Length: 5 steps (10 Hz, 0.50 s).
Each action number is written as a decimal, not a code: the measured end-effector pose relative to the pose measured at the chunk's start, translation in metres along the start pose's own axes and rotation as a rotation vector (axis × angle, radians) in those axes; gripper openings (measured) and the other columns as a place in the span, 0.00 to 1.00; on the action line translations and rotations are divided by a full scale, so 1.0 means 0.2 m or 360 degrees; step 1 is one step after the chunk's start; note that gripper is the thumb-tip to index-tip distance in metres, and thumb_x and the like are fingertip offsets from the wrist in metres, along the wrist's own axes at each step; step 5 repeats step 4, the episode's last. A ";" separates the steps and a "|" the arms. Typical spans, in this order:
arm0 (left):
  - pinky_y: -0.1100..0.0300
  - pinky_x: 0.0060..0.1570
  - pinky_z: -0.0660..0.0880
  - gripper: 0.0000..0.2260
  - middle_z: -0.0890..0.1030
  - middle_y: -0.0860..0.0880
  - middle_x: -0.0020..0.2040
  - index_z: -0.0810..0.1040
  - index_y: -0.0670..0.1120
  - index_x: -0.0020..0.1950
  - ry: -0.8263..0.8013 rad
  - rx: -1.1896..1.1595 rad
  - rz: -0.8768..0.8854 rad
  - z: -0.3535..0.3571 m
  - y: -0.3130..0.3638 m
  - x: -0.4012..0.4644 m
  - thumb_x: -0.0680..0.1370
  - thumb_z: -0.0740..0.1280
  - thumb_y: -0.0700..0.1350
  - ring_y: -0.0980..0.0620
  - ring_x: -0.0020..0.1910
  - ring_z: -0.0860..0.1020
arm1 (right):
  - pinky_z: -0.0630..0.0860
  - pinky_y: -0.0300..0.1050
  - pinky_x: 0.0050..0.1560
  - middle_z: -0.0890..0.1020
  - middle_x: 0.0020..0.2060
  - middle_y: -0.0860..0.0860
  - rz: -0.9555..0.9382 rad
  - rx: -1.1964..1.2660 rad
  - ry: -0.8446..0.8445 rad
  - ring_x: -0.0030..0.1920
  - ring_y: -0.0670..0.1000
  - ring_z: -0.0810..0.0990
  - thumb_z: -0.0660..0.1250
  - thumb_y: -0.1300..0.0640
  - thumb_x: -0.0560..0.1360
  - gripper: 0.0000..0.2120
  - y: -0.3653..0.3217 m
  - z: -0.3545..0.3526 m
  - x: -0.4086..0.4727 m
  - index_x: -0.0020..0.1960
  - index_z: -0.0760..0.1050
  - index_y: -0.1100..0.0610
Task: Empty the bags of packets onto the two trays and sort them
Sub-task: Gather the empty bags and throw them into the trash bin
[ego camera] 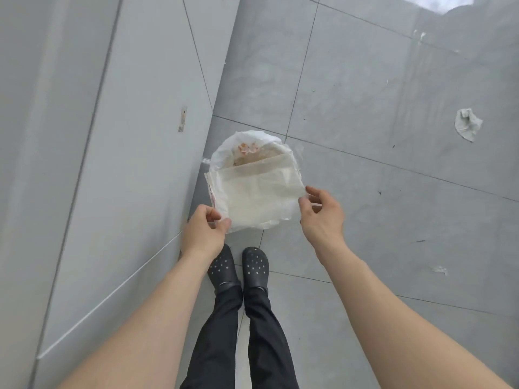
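A flat, empty-looking cream bag (pixel 261 192) is held level over a round bin lined with white plastic (pixel 224 148). My left hand (pixel 205 228) pinches the bag's near left corner. At the bag's right edge, my right hand (pixel 320 211) has thumb and forefinger closed on it. Some orange and brown scraps (pixel 247 149) lie inside the bin behind the bag. No trays or packets are in view.
A grey cabinet front (pixel 112 164) rises on the left, close beside the bin. Grey floor tiles spread to the right, with a crumpled white scrap (pixel 467 124) and a smaller one (pixel 439 269). My black clogs (pixel 238 266) stand just behind the bin.
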<state>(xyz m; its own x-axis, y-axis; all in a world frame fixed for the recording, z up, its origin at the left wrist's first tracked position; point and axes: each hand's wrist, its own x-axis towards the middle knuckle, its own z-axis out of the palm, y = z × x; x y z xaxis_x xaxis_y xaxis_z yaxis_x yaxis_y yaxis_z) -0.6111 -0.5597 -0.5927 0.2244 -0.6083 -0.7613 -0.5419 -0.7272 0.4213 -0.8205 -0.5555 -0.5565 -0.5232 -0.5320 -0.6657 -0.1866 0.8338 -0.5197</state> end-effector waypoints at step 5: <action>0.53 0.64 0.71 0.25 0.72 0.50 0.72 0.68 0.54 0.72 -0.0217 0.0442 0.0284 -0.13 0.10 -0.27 0.77 0.68 0.57 0.49 0.70 0.72 | 0.55 0.56 0.80 0.54 0.81 0.52 -0.0418 -0.0907 -0.0220 0.81 0.53 0.51 0.62 0.36 0.78 0.36 0.00 -0.18 -0.22 0.80 0.54 0.46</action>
